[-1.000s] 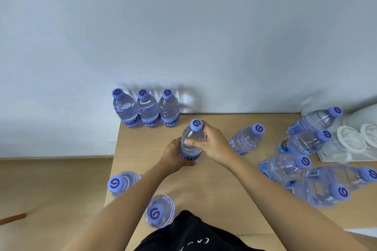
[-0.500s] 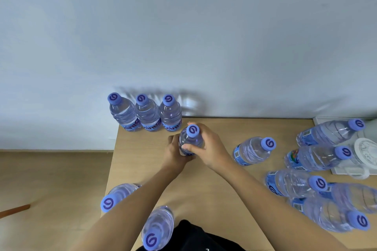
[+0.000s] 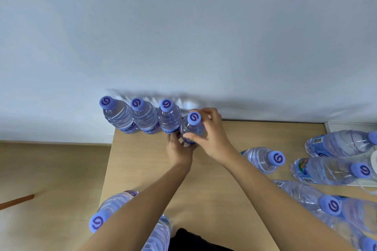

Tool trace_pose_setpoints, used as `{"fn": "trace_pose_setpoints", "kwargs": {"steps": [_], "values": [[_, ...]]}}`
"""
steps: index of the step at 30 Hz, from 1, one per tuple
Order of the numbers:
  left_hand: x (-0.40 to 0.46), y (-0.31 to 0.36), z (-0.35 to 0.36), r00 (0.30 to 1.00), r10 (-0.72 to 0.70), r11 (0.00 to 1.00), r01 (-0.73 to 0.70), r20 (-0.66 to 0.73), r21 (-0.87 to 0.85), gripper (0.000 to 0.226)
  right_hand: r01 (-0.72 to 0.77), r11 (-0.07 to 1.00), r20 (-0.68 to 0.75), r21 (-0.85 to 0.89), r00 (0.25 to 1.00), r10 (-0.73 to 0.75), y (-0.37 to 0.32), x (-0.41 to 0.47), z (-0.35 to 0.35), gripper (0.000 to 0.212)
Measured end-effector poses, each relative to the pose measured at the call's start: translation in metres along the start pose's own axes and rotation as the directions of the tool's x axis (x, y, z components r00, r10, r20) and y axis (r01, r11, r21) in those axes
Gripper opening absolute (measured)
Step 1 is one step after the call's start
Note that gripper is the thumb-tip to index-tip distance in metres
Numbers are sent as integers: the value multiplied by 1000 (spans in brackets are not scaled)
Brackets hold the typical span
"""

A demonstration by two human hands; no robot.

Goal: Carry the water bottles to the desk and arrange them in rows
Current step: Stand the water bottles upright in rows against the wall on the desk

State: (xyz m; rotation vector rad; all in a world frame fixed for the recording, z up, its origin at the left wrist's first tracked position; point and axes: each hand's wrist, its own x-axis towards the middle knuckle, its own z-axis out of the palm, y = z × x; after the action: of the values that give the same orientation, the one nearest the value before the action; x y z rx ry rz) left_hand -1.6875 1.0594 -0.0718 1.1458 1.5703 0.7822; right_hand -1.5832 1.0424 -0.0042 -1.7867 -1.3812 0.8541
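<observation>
Three clear water bottles with purple caps stand in a row [image 3: 142,116] at the back left of the wooden desk [image 3: 214,199], against the wall. A fourth bottle [image 3: 192,126] stands upright just right of that row, touching or nearly touching the third one. My right hand [image 3: 210,134] grips its neck and shoulder, fingers curled behind the cap. My left hand [image 3: 177,149] holds its lower body from the front left. More bottles stand to the right, one of them [image 3: 263,159] nearest my right wrist.
Several bottles [image 3: 330,169] crowd the desk's right side beside a white object at the edge of view. Two bottles [image 3: 110,210] stand at the near left corner under my left forearm. The wall runs along the desk's far edge; the floor lies left.
Both hands have carried the held bottle away from me, from the middle of the desk to the back, in line with the three-bottle row at the wall.
</observation>
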Motion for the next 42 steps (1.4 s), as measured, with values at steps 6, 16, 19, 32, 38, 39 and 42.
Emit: {"fn": "trace_pose_setpoints", "kwargs": {"steps": [6,16,19,32,38,39,42], "values": [[0,4,12,973,-174,985,175,-149,-8,48,7,998,-19,55,1000,-6,3,9,-1,65],[7,12,25,932,-321,946,308,-167,-100,31,-35,992,-125,118,991,50,10,19,3,58],[10,15,28,925,-345,937,330,-161,-116,32,-37,989,-126,141,991,55,10,23,1,56],[1,22,11,896,-438,896,442,68,-51,50,-103,993,-109,58,988,109,-1,20,-5,58],[-22,37,-12,886,-325,945,316,330,80,51,-216,973,24,-78,976,219,-15,6,-46,58],[-27,41,-14,889,-273,962,252,367,105,46,-218,974,16,-69,975,220,-17,0,-57,54],[-42,55,-16,888,-134,987,80,440,139,37,-208,976,-33,-56,978,207,-22,-23,-86,45]]}}
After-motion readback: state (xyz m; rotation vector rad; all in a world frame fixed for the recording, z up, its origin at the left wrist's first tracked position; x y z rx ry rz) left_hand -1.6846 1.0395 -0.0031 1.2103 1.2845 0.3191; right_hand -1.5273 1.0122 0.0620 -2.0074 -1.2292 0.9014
